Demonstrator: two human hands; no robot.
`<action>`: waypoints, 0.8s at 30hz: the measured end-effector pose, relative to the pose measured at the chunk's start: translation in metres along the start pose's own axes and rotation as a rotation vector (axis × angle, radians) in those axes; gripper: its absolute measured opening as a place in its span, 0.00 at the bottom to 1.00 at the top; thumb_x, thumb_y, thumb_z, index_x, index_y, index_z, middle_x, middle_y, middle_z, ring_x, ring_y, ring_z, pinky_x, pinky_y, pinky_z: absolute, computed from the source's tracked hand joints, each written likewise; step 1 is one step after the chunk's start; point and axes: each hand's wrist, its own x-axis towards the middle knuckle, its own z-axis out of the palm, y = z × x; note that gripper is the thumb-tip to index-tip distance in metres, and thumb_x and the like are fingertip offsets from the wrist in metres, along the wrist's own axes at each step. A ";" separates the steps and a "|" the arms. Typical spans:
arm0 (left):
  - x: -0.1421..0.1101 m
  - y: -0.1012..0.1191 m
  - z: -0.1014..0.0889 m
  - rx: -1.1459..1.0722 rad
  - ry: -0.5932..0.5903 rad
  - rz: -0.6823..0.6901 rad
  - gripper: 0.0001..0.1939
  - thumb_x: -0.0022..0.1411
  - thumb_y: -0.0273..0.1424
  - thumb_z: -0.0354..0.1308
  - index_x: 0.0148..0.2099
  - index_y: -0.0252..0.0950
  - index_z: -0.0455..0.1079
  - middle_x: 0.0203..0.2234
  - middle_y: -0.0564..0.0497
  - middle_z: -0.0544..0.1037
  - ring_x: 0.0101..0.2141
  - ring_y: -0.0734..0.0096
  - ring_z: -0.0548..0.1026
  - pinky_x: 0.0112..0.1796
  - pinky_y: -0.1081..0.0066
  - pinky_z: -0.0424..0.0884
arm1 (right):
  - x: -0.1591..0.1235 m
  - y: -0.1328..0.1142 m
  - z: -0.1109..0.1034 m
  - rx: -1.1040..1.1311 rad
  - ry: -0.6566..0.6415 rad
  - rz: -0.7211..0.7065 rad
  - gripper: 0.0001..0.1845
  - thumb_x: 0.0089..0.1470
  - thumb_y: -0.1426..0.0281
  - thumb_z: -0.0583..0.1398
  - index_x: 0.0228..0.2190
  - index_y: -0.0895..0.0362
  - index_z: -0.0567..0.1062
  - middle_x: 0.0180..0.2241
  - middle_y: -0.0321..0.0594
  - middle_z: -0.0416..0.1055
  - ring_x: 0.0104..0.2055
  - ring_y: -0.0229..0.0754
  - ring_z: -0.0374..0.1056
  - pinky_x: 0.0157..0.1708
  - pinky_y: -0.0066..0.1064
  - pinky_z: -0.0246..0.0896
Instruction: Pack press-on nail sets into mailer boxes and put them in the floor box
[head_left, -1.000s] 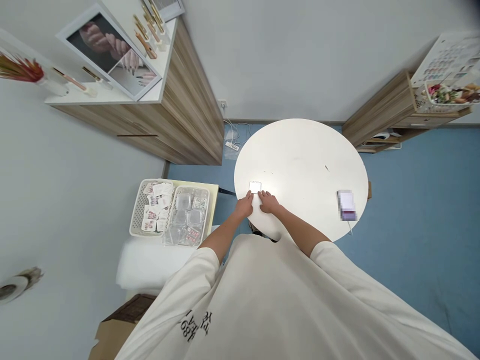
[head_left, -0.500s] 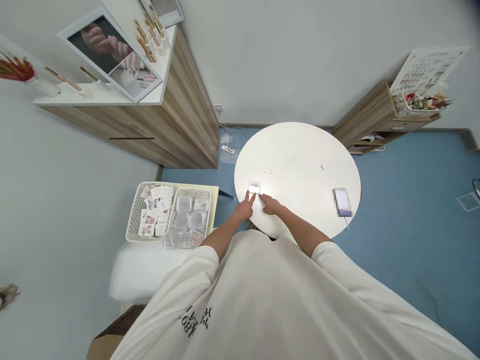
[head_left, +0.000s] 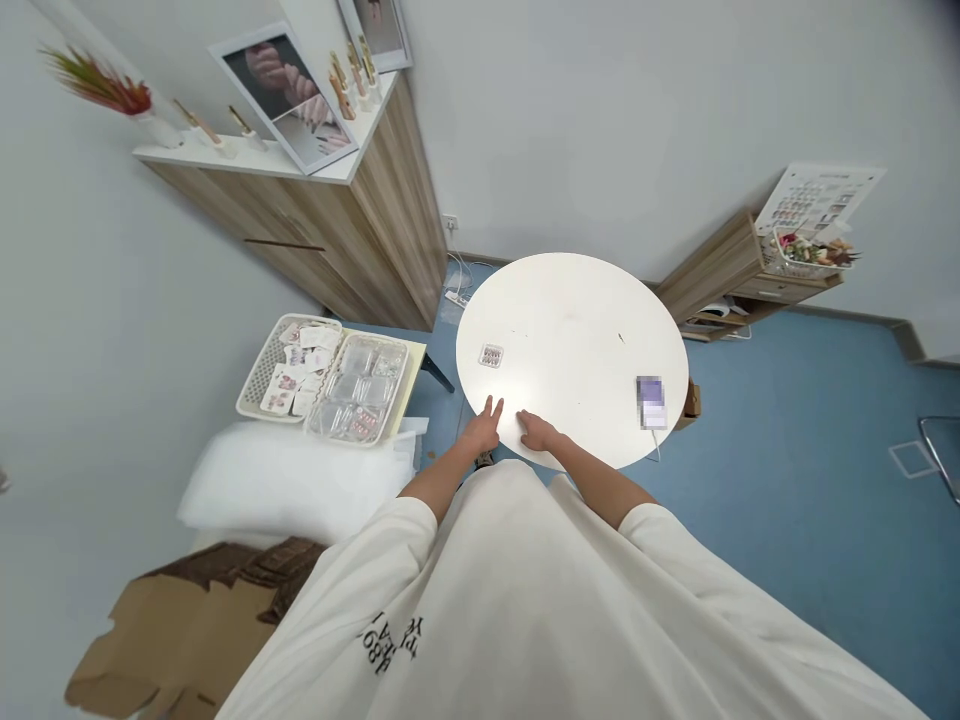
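A small clear plastic case (head_left: 491, 355) with dark, nail-like pieces in it lies at the left side of the white round table (head_left: 577, 300). My left hand (head_left: 482, 430) is at the table's near edge, a short way below the case and not touching it. Two of its fingers point forward, spread apart. My right hand (head_left: 538, 432) rests over the table just to the right, its thumb and a finger stretched out with a gap between them. Neither hand seems to hold anything.
On a side table at left stand a white basket of printed cards (head_left: 289, 370) and a white basket of clear cases (head_left: 358, 388). A pixelated phone-like device (head_left: 651, 403) with a cable lies at the table's right. A wooden cabinet (head_left: 360, 230) and a shelf unit (head_left: 724, 270) flank it.
Both hands have come away from the clear case, which now lies farther from them on the table. The view has shifted, showing more of the cardboard at lower left.
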 end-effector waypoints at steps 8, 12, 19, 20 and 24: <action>-0.066 0.033 0.063 -0.079 0.144 -0.075 0.41 0.67 0.28 0.49 0.77 0.37 0.35 0.74 0.37 0.35 0.69 0.48 0.56 0.63 0.52 0.58 | -0.035 0.019 0.037 -0.071 0.008 -0.022 0.45 0.60 0.66 0.58 0.72 0.58 0.47 0.73 0.50 0.45 0.72 0.54 0.49 0.67 0.42 0.51; -0.101 0.020 0.074 -0.124 0.197 -0.175 0.40 0.68 0.29 0.50 0.77 0.37 0.38 0.75 0.37 0.35 0.71 0.48 0.51 0.64 0.52 0.56 | -0.047 0.008 0.048 -0.101 0.047 -0.067 0.41 0.61 0.65 0.58 0.70 0.57 0.52 0.71 0.53 0.51 0.69 0.56 0.55 0.62 0.43 0.58; -0.162 -0.021 0.078 -0.154 0.291 -0.332 0.37 0.68 0.30 0.49 0.76 0.34 0.43 0.74 0.36 0.37 0.70 0.49 0.54 0.65 0.53 0.55 | -0.057 -0.036 0.061 -0.143 0.064 -0.161 0.39 0.62 0.64 0.57 0.70 0.57 0.55 0.70 0.54 0.51 0.64 0.58 0.62 0.55 0.40 0.66; -0.171 -0.028 0.080 -0.158 0.301 -0.347 0.37 0.68 0.30 0.49 0.75 0.33 0.44 0.74 0.36 0.37 0.70 0.49 0.53 0.65 0.53 0.55 | -0.057 -0.045 0.063 -0.147 0.066 -0.173 0.39 0.62 0.63 0.57 0.70 0.58 0.55 0.71 0.54 0.51 0.64 0.59 0.62 0.55 0.41 0.66; -0.201 -0.059 0.092 -0.179 0.342 -0.408 0.37 0.66 0.30 0.51 0.74 0.32 0.47 0.74 0.34 0.40 0.70 0.49 0.52 0.65 0.53 0.54 | -0.052 -0.090 0.075 -0.174 0.072 -0.229 0.37 0.64 0.63 0.55 0.70 0.60 0.56 0.71 0.55 0.49 0.67 0.59 0.58 0.62 0.43 0.60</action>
